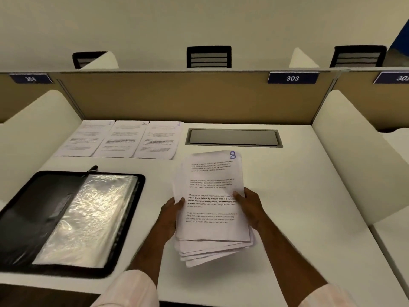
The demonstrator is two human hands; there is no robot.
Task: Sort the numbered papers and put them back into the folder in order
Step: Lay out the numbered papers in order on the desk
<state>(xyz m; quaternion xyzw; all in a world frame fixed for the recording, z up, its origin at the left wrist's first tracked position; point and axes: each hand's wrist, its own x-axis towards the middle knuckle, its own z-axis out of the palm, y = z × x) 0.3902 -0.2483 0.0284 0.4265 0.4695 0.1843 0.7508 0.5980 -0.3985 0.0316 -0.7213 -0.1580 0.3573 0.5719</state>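
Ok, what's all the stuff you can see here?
Loose papers: three, white, numbered 1, 2, 3, in a row at the desk's back left.
Paper stack: one, white, sheet 8 on top, held above the desk's middle.
Folder: one, black with clear sleeves, open at the front left.
Hatch: one, grey, set in the desk at the back.
Desk: one, white.
Signs: three, blue, on the tan partition.
Chairs: three, black, behind the partition.
Hands: two, bare; left hand and right hand grip the stack's sides.
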